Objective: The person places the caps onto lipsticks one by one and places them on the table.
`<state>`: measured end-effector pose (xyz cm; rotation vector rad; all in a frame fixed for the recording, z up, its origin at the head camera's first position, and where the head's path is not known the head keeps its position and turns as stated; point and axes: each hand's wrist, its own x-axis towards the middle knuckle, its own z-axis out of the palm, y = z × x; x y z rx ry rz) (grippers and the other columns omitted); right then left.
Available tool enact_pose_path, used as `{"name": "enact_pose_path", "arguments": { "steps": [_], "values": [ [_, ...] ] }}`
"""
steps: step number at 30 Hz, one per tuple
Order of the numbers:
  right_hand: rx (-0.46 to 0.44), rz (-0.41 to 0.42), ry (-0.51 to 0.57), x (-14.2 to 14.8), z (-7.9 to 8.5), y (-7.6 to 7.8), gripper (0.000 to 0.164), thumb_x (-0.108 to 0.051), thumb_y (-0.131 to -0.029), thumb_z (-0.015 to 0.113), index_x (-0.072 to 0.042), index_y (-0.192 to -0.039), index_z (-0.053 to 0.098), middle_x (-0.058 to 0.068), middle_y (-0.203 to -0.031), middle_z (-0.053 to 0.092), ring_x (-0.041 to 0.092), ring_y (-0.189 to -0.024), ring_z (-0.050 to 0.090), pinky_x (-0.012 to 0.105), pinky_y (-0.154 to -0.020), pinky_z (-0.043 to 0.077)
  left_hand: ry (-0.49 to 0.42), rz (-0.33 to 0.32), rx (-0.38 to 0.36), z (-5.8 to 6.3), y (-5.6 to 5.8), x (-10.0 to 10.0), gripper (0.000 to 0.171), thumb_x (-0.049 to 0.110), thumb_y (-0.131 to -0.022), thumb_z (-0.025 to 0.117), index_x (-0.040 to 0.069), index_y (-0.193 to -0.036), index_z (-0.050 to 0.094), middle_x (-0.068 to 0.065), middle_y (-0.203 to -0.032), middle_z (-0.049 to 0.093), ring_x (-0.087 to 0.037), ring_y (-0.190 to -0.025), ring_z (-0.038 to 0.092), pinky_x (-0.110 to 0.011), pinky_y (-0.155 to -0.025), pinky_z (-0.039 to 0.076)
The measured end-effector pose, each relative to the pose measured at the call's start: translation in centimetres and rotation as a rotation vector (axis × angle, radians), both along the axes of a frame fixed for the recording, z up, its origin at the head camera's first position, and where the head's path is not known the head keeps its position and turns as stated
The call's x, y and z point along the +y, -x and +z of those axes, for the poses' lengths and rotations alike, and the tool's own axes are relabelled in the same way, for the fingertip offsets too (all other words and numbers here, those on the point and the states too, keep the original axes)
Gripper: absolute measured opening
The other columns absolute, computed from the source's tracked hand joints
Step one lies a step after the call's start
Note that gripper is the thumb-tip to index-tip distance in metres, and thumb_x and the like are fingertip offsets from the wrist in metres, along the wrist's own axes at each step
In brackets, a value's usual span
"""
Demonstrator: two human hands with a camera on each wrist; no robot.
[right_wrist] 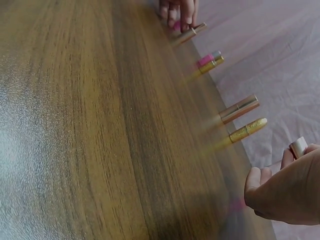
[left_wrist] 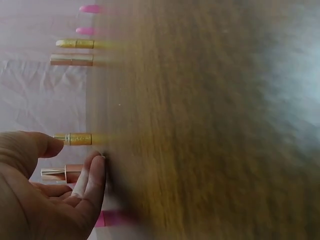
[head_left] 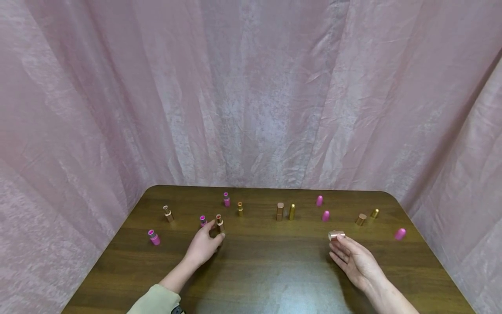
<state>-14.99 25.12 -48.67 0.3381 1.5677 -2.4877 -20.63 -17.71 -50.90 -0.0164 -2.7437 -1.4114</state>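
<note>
In the head view my left hand (head_left: 203, 247) is beside an uncapped rose-gold lipstick tube (head_left: 220, 224) standing upright, thumb and forefinger spread close around it. The left wrist view shows a gap between thumb and fingers, the fingers partly covering the rose-gold tube (left_wrist: 54, 174). Behind that hand stands an uncapped pink lipstick tube (head_left: 202, 220), partly hidden. My right hand (head_left: 361, 265) pinches a rose-gold lipstick cap (head_left: 335, 235) above the table, its open end pointing left. From the right wrist, the cap (right_wrist: 298, 147) sticks out beyond the fingers.
On the brown wooden table (head_left: 266, 261), more uncapped tubes stand at left, such as a pink one (head_left: 154, 237) and a gold one (head_left: 240, 209). A closed rose-gold lipstick (head_left: 279, 212) and a gold one (head_left: 292, 212) stand mid-table. Several loose caps, including a pink one (head_left: 400, 234), are at right.
</note>
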Motion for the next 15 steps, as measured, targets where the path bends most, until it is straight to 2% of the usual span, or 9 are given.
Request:
{"name": "enact_pose_path", "arguments": {
  "steps": [2,4,15],
  "values": [
    [0.003,0.009,0.0,0.02,-0.05,-0.03,0.023,-0.021,-0.108,0.053,-0.024,-0.101,0.074,-0.007,-0.109,0.072,0.012,-0.112,0.063,0.031,-0.098,0.051,-0.05,0.002,-0.025,-0.12,0.21,0.13,0.052,0.012,-0.096,0.069,-0.005,-0.142,0.053,-0.024,-0.133,0.062,-0.017,-0.077,0.067,-0.034,-0.064,0.059],
    [0.012,0.014,-0.003,0.06,-0.07,-0.06,0.023,-0.021,-0.108,0.053,-0.024,-0.101,0.074,-0.007,-0.108,0.072,0.012,-0.112,0.063,0.031,-0.098,0.051,-0.076,0.0,-0.031,-0.22,0.34,0.22,0.049,0.011,-0.096,0.068,-0.004,-0.14,0.055,-0.024,-0.131,0.063,-0.017,-0.078,0.067,-0.031,-0.061,0.058],
    [-0.002,-0.006,-0.001,0.18,-0.28,0.13,0.024,-0.019,-0.109,0.05,-0.024,-0.101,0.073,-0.008,-0.103,0.073,0.01,-0.104,0.064,0.031,-0.096,0.052,-0.119,-0.043,-0.036,-0.68,0.5,0.98,0.041,0.006,-0.092,0.07,-0.008,-0.13,0.06,-0.024,-0.12,0.068,-0.016,-0.078,0.067,-0.031,-0.064,0.057]
  ]
}}
